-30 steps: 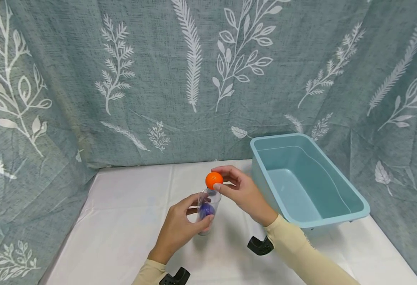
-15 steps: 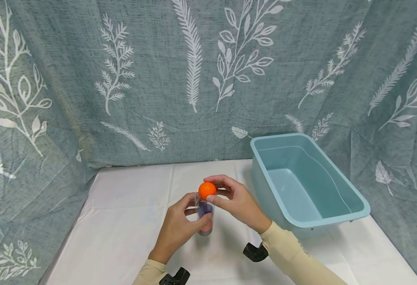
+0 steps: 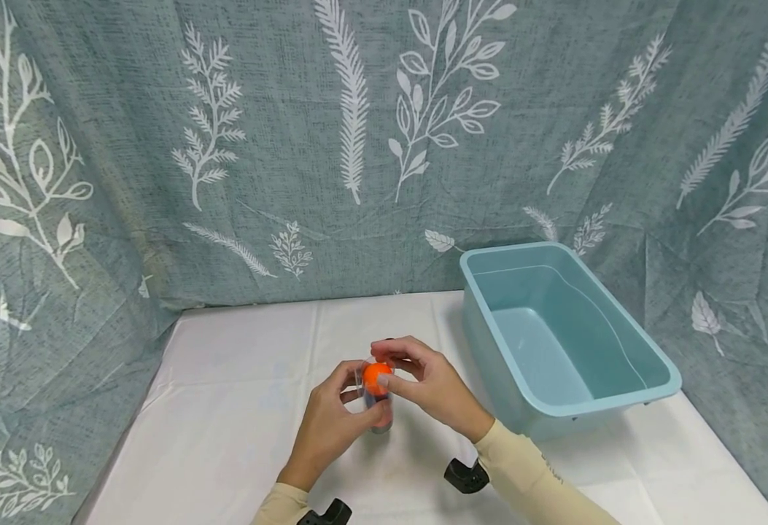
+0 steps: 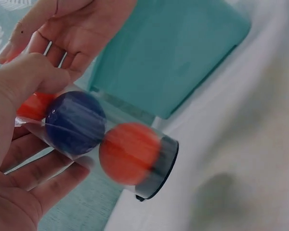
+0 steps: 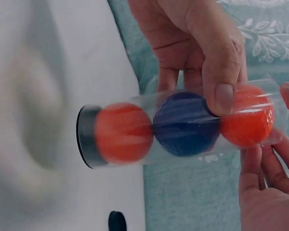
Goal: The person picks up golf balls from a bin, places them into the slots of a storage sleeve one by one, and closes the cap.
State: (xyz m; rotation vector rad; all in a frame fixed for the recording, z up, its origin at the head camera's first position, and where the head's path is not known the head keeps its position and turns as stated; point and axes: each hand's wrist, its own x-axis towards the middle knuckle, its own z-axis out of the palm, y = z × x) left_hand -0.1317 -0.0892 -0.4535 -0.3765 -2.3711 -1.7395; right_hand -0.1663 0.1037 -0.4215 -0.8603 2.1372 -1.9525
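Observation:
A clear plastic tube (image 5: pixel 149 161) with a black end cap (image 5: pixel 88 137) holds an orange ball (image 5: pixel 124 132) at the capped end, a dark blue ball (image 5: pixel 185 124) in the middle and a second orange ball (image 5: pixel 247 115) near the mouth. My left hand (image 3: pixel 331 415) grips the tube between thumb and fingers, keeping it roughly upright in the head view. At the mouth is my right hand (image 3: pixel 432 379), its thumb and fingers extended around the rim beside the upper orange ball. In the right wrist view that ball lies inside the tube wall.
A light blue plastic tub (image 3: pixel 508 350) stands on the white-covered table (image 3: pixel 246 379) to the right of the hands. A small black oval piece (image 5: pixel 117 221) lies on the white cloth. Behind the table hangs a grey-green leaf-patterned curtain (image 3: pixel 278 146).
My right hand has come down and left with the upper orange ball, from above the tube into its mouth. The left hand has stayed nearly in place around the tube.

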